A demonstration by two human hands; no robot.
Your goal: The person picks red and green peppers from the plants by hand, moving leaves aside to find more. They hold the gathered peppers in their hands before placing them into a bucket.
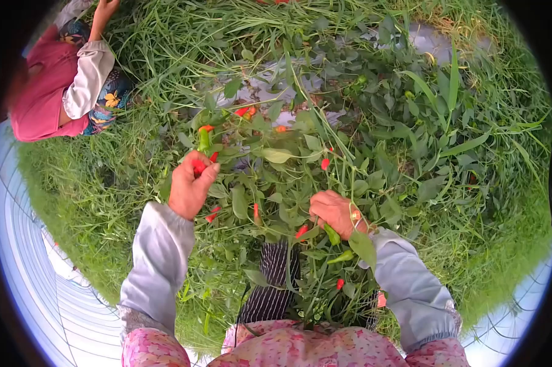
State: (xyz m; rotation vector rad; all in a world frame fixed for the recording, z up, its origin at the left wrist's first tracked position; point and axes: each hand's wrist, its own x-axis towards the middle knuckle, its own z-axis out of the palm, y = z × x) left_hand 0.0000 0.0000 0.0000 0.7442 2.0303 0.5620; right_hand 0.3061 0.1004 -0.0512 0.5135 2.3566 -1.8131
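Observation:
My left hand [189,186] is closed, with a red chili pepper [199,166] between thumb and fingers. Just above it hangs a green chili pepper [203,139]. My right hand [334,213] is curled among the leaves of the pepper plant [277,155]; what its fingers hold, if anything, is hidden. Close below that hand hang green peppers [331,234] and a red pepper [302,232]. Another red pepper [325,164] shows above it, and one more red pepper [256,211] hangs between my two hands.
Another person in a pink top [49,92] crouches at the upper left, one arm raised. Tall grass [166,55] surrounds the plants. Grey plastic sheeting [257,85] shows between leaves. My striped trouser leg [274,275] is under the foliage.

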